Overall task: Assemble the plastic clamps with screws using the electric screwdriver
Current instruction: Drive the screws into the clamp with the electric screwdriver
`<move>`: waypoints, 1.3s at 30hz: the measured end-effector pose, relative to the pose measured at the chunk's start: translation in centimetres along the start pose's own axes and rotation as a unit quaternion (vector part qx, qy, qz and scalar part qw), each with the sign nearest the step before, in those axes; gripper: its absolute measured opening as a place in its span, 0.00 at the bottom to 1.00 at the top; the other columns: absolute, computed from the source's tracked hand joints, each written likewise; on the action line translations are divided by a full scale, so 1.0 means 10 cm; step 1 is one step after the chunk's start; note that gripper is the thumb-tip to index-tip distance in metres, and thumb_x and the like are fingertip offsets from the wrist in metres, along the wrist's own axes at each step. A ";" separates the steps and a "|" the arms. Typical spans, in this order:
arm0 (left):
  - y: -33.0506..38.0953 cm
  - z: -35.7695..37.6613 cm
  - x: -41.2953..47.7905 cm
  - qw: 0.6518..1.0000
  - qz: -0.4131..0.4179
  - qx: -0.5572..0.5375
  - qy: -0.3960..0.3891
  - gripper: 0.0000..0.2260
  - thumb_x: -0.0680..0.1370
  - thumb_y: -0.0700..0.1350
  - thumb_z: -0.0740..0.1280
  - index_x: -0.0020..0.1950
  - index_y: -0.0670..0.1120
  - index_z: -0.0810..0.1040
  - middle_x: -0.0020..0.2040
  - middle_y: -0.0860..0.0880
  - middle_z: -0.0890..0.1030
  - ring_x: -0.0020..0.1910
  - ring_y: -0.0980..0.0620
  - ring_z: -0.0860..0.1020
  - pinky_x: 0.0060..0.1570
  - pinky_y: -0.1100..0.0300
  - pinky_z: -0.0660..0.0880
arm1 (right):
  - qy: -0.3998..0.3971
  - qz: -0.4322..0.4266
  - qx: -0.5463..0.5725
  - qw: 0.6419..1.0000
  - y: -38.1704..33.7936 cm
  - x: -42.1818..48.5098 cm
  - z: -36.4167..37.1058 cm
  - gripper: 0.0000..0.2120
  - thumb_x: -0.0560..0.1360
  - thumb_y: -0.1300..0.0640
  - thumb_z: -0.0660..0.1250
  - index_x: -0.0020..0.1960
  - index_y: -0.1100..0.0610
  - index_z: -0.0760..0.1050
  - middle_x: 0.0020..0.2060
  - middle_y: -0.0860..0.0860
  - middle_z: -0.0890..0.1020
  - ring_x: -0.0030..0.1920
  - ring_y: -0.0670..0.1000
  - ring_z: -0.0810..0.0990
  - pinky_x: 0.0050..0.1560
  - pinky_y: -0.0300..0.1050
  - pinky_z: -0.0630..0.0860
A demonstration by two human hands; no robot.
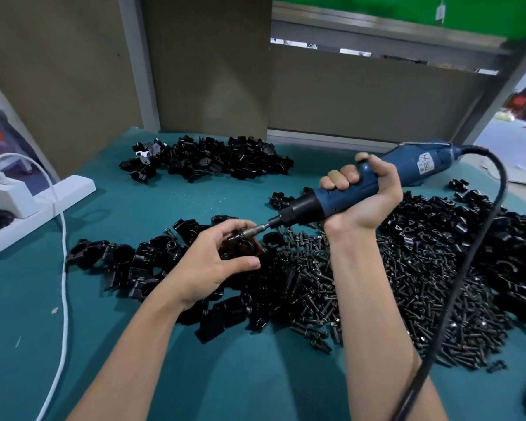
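A white, blocky power strip (40,205) and its ropy white cable (63,268) lie at the left on the teal, felt-like table (240,375). Glossy black clamp halves (119,259) (angular, with round bores) are heaped beside the left hand (216,264), whose curled fingers and thumb grip one plastic clamp (240,246) above the heap. The metal bit of the blue-and-black electric screwdriver (328,202) meets that clamp. The right hand (368,214) is wrapped tight round the tool's barrel. Dark, slender screws (392,284) sprawl beneath, crossed by the tool's black cord (480,247).
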State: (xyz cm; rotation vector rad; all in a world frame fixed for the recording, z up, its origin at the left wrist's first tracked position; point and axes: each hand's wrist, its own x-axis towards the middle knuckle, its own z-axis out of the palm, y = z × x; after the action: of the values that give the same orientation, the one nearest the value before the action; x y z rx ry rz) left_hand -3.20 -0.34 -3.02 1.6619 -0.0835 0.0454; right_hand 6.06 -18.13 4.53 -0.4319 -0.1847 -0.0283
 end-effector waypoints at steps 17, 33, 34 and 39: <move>0.03 0.06 -0.06 0.993 -0.004 -0.092 -0.070 0.21 0.70 0.37 0.73 0.62 0.48 0.78 0.55 0.44 0.79 0.53 0.44 0.84 0.49 0.59 0.81 | -0.109 0.005 0.010 0.994 -0.07 -0.04 0.00 0.07 0.63 0.55 0.67 0.38 0.56 0.72 0.23 0.46 0.68 0.21 0.45 0.66 0.25 0.36 0.65; 0.00 0.03 -0.01 0.968 0.016 -0.251 -0.003 0.20 0.69 0.33 0.72 0.60 0.42 0.78 0.49 0.46 0.84 0.51 0.43 0.84 0.52 0.55 0.81 | -0.226 0.010 -0.047 0.973 -0.51 -0.01 0.00 0.16 0.59 0.56 0.76 0.43 0.58 0.74 0.23 0.48 0.72 0.22 0.47 0.69 0.27 0.38 0.65; 0.00 0.03 -0.01 0.965 0.022 -0.261 0.000 0.20 0.69 0.32 0.72 0.60 0.42 0.77 0.49 0.46 0.84 0.51 0.43 0.83 0.52 0.55 0.81 | -0.194 0.000 -0.046 0.980 -0.48 -0.01 -0.02 0.13 0.61 0.55 0.73 0.42 0.57 0.73 0.23 0.48 0.72 0.22 0.47 0.68 0.27 0.38 0.65; 0.02 0.03 -0.01 0.967 0.032 -0.253 -0.002 0.19 0.69 0.33 0.72 0.59 0.43 0.78 0.50 0.45 0.84 0.52 0.43 0.83 0.53 0.55 0.80 | -0.108 -0.029 -0.036 0.993 -0.38 0.01 -0.08 0.06 0.69 0.54 0.58 0.42 0.56 0.71 0.23 0.47 0.70 0.22 0.46 0.67 0.27 0.37 0.65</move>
State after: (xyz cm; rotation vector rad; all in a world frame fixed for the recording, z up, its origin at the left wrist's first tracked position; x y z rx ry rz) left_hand -3.30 -0.63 -2.90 1.1489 -0.1398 0.0629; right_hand 6.06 -21.89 5.40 -0.5015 -0.4109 -0.0455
